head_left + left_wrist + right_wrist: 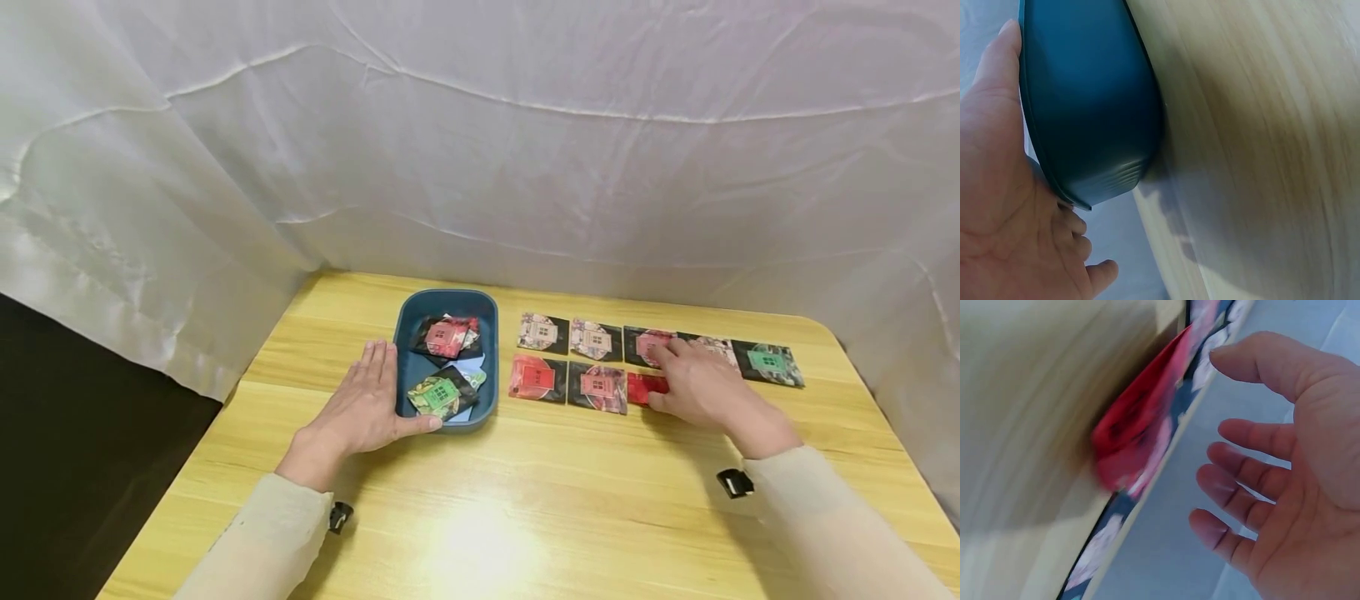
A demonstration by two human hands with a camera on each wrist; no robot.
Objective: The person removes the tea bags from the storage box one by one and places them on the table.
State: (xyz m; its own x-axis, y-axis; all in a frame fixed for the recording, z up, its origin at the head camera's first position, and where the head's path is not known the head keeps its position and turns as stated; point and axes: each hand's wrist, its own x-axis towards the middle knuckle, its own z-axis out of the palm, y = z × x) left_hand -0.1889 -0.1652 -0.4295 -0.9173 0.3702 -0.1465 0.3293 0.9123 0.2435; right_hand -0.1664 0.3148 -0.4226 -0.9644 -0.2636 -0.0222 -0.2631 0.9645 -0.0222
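My left hand (360, 408) lies along the left side of a blue plastic bin (491, 333), fingers straight and thumb at its front rim. From the left wrist view, the palm faces the bin's outer wall (1091, 94). Inside the bin are several loose sachets, including a pink-labelled sachet (444, 335) and a green-labelled sachet (442, 393). Over on the right, my right hand (701, 379) hovers by a red sachet (641, 388), partly covering it in the head view. The right wrist view has its fingers loosely bent and spread, with the red sachet (1135, 425) apart from them.
Sachets form two rows on the wooden table (585, 500) right of the bin. A red-labelled sachet (538, 378) and a pink-labelled sachet (597, 387) are in the front row; a green-labelled sachet (768, 362) ends the back row. A pale curtain (570, 183) hangs behind.
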